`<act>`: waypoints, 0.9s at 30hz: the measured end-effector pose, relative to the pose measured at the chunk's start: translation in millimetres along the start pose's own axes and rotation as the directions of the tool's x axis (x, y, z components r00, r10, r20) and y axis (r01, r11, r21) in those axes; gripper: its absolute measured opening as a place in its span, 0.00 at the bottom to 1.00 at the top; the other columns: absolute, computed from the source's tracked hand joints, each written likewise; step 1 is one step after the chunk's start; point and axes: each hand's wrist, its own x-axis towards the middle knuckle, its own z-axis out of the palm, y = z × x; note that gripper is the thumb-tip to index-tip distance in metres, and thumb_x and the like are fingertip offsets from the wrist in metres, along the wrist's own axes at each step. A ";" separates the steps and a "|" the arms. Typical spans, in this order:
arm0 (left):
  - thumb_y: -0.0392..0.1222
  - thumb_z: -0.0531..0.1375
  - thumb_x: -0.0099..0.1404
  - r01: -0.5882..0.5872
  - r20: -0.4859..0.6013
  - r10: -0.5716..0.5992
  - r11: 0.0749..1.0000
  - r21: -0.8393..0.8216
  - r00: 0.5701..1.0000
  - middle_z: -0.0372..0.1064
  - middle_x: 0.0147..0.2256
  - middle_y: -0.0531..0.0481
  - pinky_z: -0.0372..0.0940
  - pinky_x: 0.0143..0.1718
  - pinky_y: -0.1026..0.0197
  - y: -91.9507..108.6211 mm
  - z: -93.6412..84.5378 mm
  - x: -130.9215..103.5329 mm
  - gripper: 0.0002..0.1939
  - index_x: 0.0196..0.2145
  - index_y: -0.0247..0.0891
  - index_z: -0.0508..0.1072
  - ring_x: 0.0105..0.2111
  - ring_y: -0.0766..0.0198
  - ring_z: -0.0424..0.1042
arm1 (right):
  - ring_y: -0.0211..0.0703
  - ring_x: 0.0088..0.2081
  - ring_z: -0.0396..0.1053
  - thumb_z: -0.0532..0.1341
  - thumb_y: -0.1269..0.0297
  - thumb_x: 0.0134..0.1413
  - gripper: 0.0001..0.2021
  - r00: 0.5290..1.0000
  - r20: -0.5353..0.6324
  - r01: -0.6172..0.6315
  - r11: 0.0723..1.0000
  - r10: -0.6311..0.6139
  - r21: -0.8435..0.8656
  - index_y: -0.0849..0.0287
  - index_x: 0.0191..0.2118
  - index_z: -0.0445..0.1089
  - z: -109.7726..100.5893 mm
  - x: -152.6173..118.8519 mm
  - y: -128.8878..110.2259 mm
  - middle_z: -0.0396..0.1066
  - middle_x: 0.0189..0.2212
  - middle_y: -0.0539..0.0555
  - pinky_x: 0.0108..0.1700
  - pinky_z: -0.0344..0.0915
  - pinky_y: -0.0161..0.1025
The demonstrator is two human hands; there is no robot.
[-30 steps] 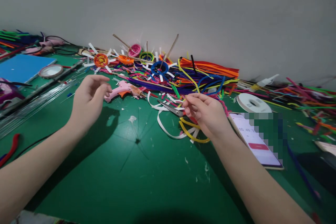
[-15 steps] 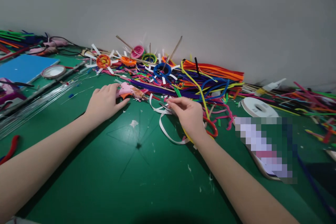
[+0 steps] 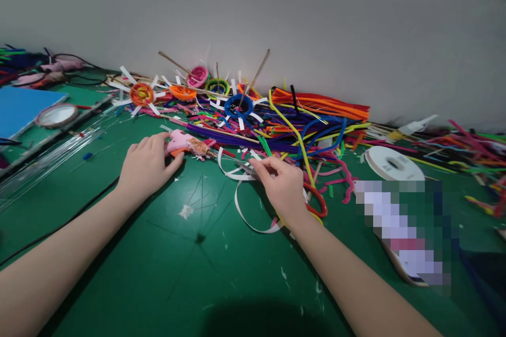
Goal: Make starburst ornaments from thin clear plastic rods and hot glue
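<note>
- Green surface [image 3: 237, 284] beneath both hands.
- Left hand [image 3: 144, 166], ten o'clock: fingers have reached the pink glue gun [image 3: 179, 140], curling loosely around its grip.
- Right hand [image 3: 285, 185], one o'clock: fingers pinched over scissors [image 3: 247, 169]; cannot tell what they hold.

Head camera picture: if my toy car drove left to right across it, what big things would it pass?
Blue board → left hand → pink glue gun → right hand → white spool.
</note>
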 end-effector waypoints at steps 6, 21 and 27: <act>0.56 0.48 0.65 -0.019 -0.044 0.019 1.000 -0.002 0.999 0.72 0.41 0.39 0.59 0.43 0.49 -3.5 -2.9 0.5 0.24 0.47 0.34 0.66 0.43 0.47 0.70 | 0.33 0.19 0.60 0.59 0.56 0.57 0.18 0.999 0.041 0.016 1.000 -0.016 -0.010 0.59 0.19 0.69 -1.0 -0.6 -2.0 0.65 0.15 0.47 0.25 0.54 0.33; 0.57 0.45 0.66 -0.069 -0.024 0.069 0.998 0.013 0.997 0.70 0.41 0.43 0.58 0.43 0.49 -10.9 -7.7 -0.4 0.21 0.42 0.41 0.68 0.42 0.49 0.69 | 0.40 0.29 0.75 0.54 0.60 0.61 0.11 0.984 0.098 -0.160 0.979 0.148 0.127 0.55 0.33 0.72 -5.0 -0.9 -2.4 0.76 0.26 0.49 0.31 0.66 0.34; 0.55 0.47 0.66 -0.074 -0.011 0.074 0.997 -0.008 0.997 0.70 0.40 0.44 0.58 0.42 0.50 -14.2 -9.0 -1.6 0.19 0.41 0.39 0.69 0.42 0.51 0.69 | 0.38 0.25 0.73 0.53 0.60 0.62 0.11 0.985 0.083 -0.163 0.976 0.152 0.145 0.56 0.36 0.71 -5.7 -0.5 -2.2 0.76 0.26 0.49 0.30 0.65 0.34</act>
